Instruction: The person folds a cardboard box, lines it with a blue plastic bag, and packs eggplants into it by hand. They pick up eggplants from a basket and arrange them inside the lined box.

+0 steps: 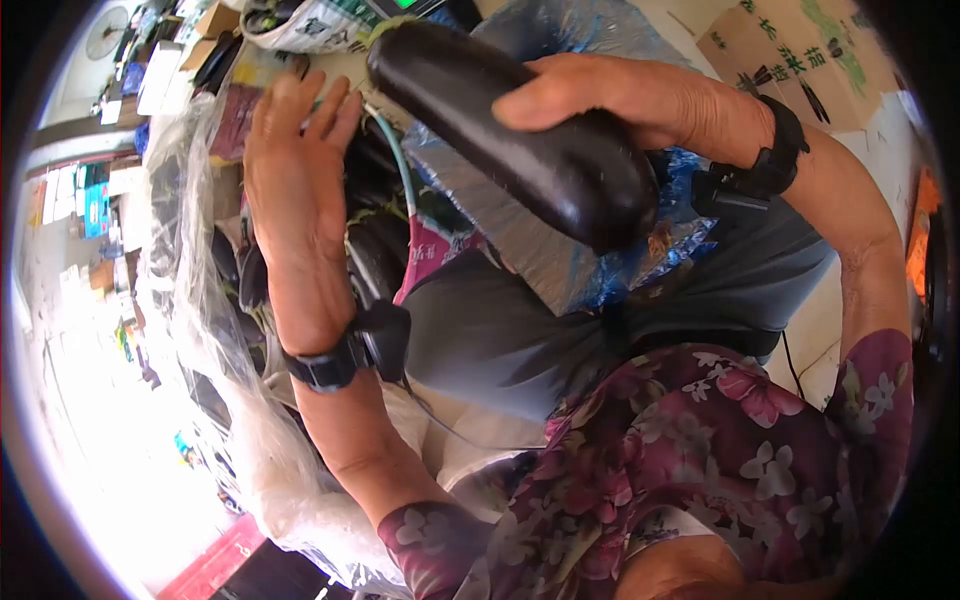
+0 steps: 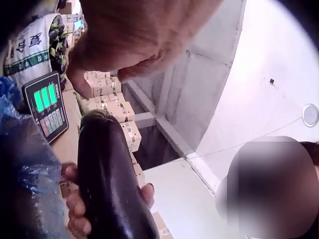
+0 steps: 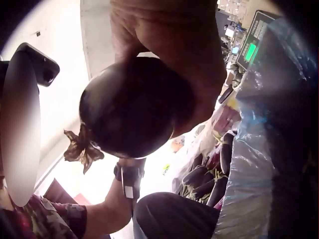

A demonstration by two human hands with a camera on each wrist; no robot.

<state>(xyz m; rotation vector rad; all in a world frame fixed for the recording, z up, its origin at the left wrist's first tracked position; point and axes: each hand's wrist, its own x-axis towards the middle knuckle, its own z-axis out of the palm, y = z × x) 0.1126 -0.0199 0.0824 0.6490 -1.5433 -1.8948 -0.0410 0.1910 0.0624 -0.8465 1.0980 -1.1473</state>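
A large, glossy dark purple eggplant (image 1: 520, 140) lies slantwise across the head view, its green stem end at the upper left. My right hand (image 1: 600, 95) grips it round the side, the thumb lying over its skin. In the left wrist view, fingers of that hand curl round both sides of the eggplant (image 2: 112, 179). The right wrist view has the eggplant (image 3: 134, 107) nearly end on, with a brown shrivelled scrap at its edge. My left hand (image 1: 300, 170) is raised to the left of the stem end, holding nothing, its fingers loosely extended.
Blue and clear plastic bags (image 1: 560, 270) cover my lap under the eggplant. Several eggplants (image 3: 204, 181) lie in a plastic-lined heap on my left. A scale display (image 2: 47, 104) with green digits stands ahead, near a white printed sack (image 2: 32, 50). Cardboard boxes (image 2: 117, 107) are stacked farther off.
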